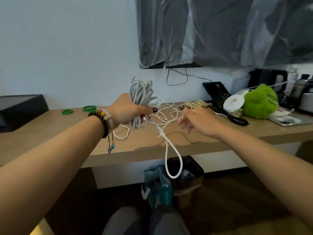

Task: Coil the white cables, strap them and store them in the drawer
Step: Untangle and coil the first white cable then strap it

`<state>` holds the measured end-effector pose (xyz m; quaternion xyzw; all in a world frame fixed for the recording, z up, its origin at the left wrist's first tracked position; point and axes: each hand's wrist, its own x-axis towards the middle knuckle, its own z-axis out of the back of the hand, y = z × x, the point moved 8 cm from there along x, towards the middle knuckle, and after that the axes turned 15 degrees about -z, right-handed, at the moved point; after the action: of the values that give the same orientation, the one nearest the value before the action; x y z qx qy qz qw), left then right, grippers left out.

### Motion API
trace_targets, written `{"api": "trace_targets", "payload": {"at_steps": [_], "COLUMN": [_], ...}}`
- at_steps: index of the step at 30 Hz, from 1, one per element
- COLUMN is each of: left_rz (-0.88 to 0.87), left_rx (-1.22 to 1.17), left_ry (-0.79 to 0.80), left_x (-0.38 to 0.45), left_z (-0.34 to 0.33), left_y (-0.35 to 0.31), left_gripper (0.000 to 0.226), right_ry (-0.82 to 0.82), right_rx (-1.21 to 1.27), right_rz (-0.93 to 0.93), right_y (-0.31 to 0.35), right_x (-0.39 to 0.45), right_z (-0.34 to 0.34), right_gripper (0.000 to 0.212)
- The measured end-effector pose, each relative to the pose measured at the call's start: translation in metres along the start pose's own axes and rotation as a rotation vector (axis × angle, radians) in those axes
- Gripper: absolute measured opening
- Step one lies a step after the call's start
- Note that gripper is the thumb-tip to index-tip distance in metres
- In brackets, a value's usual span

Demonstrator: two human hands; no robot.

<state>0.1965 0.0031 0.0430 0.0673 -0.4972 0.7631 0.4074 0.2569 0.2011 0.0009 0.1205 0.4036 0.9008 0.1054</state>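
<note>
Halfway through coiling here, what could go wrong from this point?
The loose cable loop hangs off the desk edge above the bin; it may snag there. The tail also crosses thinner cords on the desk, so pulling may tangle them. The left hand grips the coil mid-bundle; its loops may splay.

Both bare forearms stretched forward, left from the lower-left corner, right from the lower-right edge. Left hand [126, 110] raised, back toward the camera, fingers curled tight round a coiled cable bundle [141, 99], thumb laid across the front with its dark nail showing; coil loops standing above the knuckles and hanging below the little finger. Beaded bracelets [101, 118] stacked on the left wrist, thin cords dangling beneath. Right hand [194, 118] level, palm down, back up, fingers [183, 123] loosely spread and slightly drooping leftward, gripping nothing, just right of the left thumb tip.
</note>
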Motion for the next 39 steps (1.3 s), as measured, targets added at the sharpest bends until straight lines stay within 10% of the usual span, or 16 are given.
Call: {"api": "trace_targets", "payload": {"at_steps": [3, 6, 10, 17, 27, 39], "left_rz": [0.047, 0.057, 0.094, 0.032, 0.113, 0.230], "left_rx": [-0.110, -0.301, -0.509, -0.905, -0.646, -0.339], "left_ry": [-0.046, -0.098, -0.077, -0.216, -0.204, -0.306], "left_x": [0.000, -0.001, -0.003, -0.004, -0.020, -0.054], "left_z": [-0.006, -0.010, -0.015, 0.015, 0.024, 0.047], "left_y": [0.009, 0.007, 0.003, -0.006, 0.010, 0.073], "left_gripper": [0.019, 0.019, 0.027, 0.024, 0.016, 0.017], "right_ry": [0.144, -0.069, -0.162, 0.297, 0.827, 0.398], "right_rx": [-0.207, -0.440, -0.027, 0.184, -0.045, -0.371], "right_rz": [-0.144, 0.010, 0.008, 0.011, -0.050, 0.000], "right_y": [-0.012, 0.010, 0.040, 0.069, 0.078, 0.057], "right_x": [-0.009, -0.013, -0.013, -0.030, -0.071, -0.045], "right_z": [-0.015, -0.016, -0.021, -0.072, -0.080, -0.034], "right_gripper": [0.043, 0.033, 0.037, 0.020, 0.022, 0.022]}}
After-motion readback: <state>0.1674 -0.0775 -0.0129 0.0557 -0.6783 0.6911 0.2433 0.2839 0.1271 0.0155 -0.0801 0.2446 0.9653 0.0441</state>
